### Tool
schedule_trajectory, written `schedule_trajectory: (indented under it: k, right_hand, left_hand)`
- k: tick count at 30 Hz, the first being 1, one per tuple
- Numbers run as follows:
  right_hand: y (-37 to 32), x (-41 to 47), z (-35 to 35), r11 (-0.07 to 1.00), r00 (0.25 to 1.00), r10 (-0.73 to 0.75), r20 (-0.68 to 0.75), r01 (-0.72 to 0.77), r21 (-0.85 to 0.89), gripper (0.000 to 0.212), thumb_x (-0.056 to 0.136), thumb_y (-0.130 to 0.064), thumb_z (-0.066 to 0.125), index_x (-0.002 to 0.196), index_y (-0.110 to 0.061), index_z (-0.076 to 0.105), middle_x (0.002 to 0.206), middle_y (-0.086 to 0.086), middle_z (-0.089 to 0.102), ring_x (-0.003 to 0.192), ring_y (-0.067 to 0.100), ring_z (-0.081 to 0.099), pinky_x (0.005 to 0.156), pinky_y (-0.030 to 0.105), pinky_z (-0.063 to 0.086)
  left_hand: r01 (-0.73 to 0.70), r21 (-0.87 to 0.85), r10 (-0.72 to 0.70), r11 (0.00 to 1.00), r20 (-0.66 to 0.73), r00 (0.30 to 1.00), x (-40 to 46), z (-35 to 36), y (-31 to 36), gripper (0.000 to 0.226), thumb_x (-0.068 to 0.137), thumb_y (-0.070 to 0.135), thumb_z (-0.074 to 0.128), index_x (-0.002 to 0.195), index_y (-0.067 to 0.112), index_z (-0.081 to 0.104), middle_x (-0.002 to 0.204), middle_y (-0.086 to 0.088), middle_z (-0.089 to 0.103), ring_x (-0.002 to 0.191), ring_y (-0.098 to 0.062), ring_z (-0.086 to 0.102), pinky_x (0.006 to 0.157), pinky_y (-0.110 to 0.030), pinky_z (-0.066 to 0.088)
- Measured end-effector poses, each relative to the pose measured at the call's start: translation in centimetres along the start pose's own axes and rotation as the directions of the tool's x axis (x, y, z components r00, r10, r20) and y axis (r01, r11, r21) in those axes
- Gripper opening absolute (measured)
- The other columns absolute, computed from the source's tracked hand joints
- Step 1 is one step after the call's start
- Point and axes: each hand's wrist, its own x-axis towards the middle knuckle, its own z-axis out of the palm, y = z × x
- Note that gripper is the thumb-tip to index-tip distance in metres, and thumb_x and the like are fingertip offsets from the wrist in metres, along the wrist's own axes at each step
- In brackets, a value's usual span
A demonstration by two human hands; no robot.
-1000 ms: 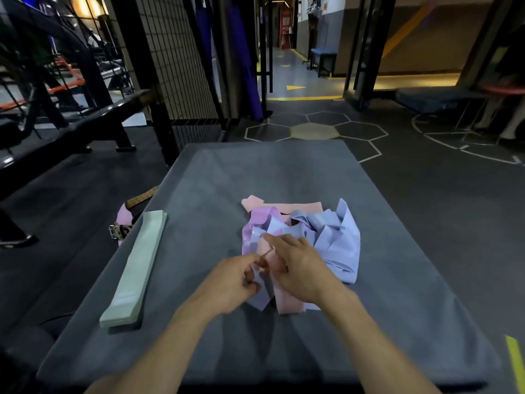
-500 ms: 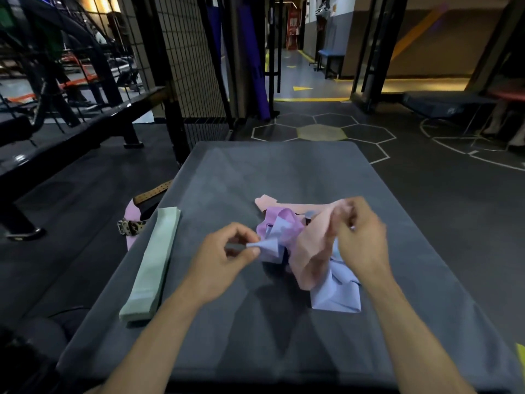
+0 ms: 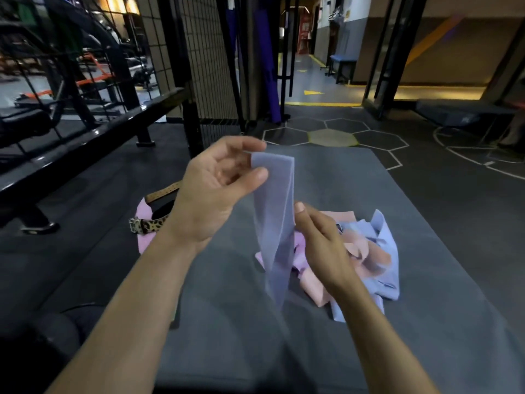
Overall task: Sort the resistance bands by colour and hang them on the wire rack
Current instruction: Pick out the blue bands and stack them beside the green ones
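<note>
Hands, two, one blue band (image 3: 274,211) raised

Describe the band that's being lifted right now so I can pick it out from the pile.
On the grey mat, a heap of pink and lavender-blue bands lies right of centre. The lavender-blue band rises from its left edge, its top pinched by the left hand, the right hand beside it. It alone hangs straight above the heap.
</note>
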Motion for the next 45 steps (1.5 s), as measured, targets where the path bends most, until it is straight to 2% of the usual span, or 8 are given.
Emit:
schedule_trajectory:
  k: [6,10,13,22,28,34,40,45]
  right_hand:
    - [-0.9,0.9,3.0,0.885,0.942,0.163,0.295,-0.271,0.377,0.069,0.094,-0.069,0.043,0.124,-0.011,0.065,0.123,0.022,0.068,0.115,0.037,0.065,0.084,0.036,0.05]
    - [0.4,1.1,3.7,0.94,0.905,0.113,0.41,-0.232,0.252,0.028,0.098,-0.015,0.061,0.124,-0.003,0.061,0.101,0.015,0.073,0.077,0.014,0.068,0.056,0.015,0.043]
    - [1.1,1.3,4.7,0.953,0.884,0.211,0.416,-0.281,0.113,0.022,0.097,-0.011,0.063,0.119,-0.006,0.066,0.098,0.001,0.075,0.076,0.007,0.066,0.066,0.021,0.05]
    - [1.0,1.9,7.2,0.61,0.817,0.267,0.511,-0.554,0.567,0.046,0.106,-0.039,0.035,0.145,-0.02,0.05,0.134,-0.01,0.059,0.128,0.012,0.052,0.115,0.038,0.033]
    - [1.1,1.3,7.0,0.817,0.832,0.226,0.508,-0.445,0.366,0.036,0.096,-0.042,0.053,0.097,-0.012,0.074,0.093,0.009,0.068,0.089,0.026,0.069,0.084,0.039,0.057]
    - [1.3,1.4,6.5,0.915,0.943,0.147,0.3,-0.245,0.321,0.021,0.084,-0.025,0.077,0.077,-0.015,0.06,0.07,0.006,0.056,0.055,0.011,0.05,0.049,0.017,0.038]
    - [2.3,1.6,6.3,0.952,0.974,0.161,0.158,-0.195,0.237,0.028,0.073,-0.038,0.084,0.072,-0.021,0.062,0.076,0.013,0.067,0.069,0.021,0.057,0.062,0.035,0.044]
    - [2.5,1.7,6.2,0.962,0.965,0.16,0.209,-0.2,0.184,0.029,0.08,-0.032,0.084,0.076,-0.013,0.062,0.076,0.008,0.067,0.071,0.018,0.058,0.068,0.036,0.044]
  left_hand:
    - [0.039,-0.008,-0.04,0.999,-0.282,0.958,-0.4,-1.1,-3.4,0.027,0.086,0.0,0.075,0.106,0.018,0.069,0.093,-0.001,0.075,0.084,-0.013,0.067,0.083,-0.039,0.056]
    - [0.118,0.008,-0.106,0.993,-0.378,0.92,-1.0,-2.4,-5.5,0.025,0.086,0.002,0.076,0.105,0.016,0.068,0.093,-0.007,0.075,0.084,-0.018,0.069,0.078,-0.038,0.058]
    - [0.226,-0.031,-0.219,0.974,-0.409,0.886,-1.3,-3.6,-7.2,0.028,0.087,0.004,0.075,0.109,0.018,0.068,0.09,-0.003,0.075,0.085,-0.013,0.069,0.072,-0.033,0.056]
    - [0.339,-0.515,-0.396,0.787,0.0,0.918,-1.1,-4.4,-6.2,0.034,0.103,0.005,0.046,0.133,0.01,0.06,0.102,-0.007,0.07,0.098,-0.021,0.067,0.098,-0.039,0.052]
    - [0.284,-0.597,-0.38,0.75,-0.038,0.924,-1.0,-4.1,-5.2,0.036,0.102,0.004,0.04,0.133,0.002,0.06,0.078,-0.001,0.06,0.072,-0.015,0.06,0.076,-0.034,0.053]
    - [0.348,-0.536,-0.483,0.77,-0.133,0.865,-1.0,-4.4,-6.3,0.025,0.103,0.012,0.047,0.119,0.009,0.067,0.085,-0.003,0.068,0.086,-0.019,0.068,0.083,-0.035,0.058]
    - [0.48,-0.394,-0.593,0.784,-0.246,0.767,-1.2,-4.8,-7.2,0.035,0.103,0.038,0.051,0.104,0.009,0.072,0.098,-0.006,0.075,0.088,-0.02,0.072,0.081,-0.038,0.058]
    - [0.428,-0.071,-0.425,0.901,-0.344,0.838,-1.6,-5.2,-8.0,0.015,0.098,0.01,0.061,0.107,0.008,0.073,0.099,-0.009,0.077,0.093,-0.024,0.074,0.074,-0.034,0.06]
